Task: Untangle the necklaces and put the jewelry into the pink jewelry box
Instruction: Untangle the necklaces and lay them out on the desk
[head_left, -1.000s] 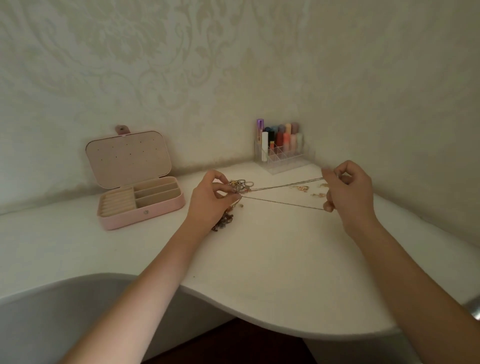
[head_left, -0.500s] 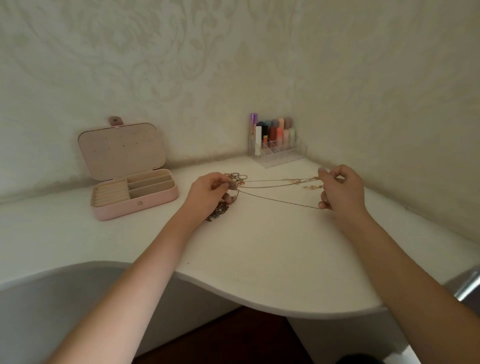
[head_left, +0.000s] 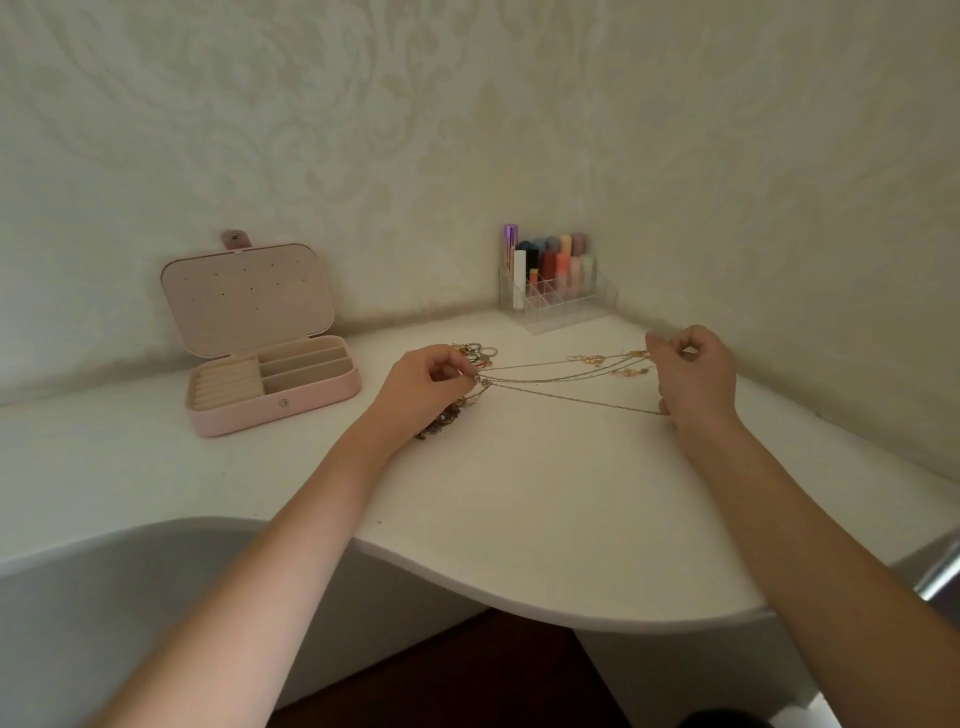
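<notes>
Left hand: the left hand (head_left: 423, 382) hovers low over the table (head_left: 519, 493), thumb and fingertips pinched together on the near ends of the chains (head_left: 561, 382); the other fingers curl in.
Right hand: the right hand (head_left: 693, 374) is curled, thumb and forefinger pinching the far ends of the upper chains, while the lowest strand runs to the lower fingers of the same hand.
Chains: several thin strands stretch between the two hands, fanning out toward the right; how many cannot be told. Small gold charms (head_left: 592, 359) hang on the upper strands close to the right hand.
Loose jewelry: a cluster of rings (head_left: 475, 351) lies on the table just behind the left hand; a darker heap of jewelry (head_left: 441, 421) lies under and in front of that hand.
Jewelry box: the pink box (head_left: 270, 384) stands open, lid upright, well left of the hands.
Organizer: a clear rack of lipsticks (head_left: 556, 283) sits in the corner by the wall.
</notes>
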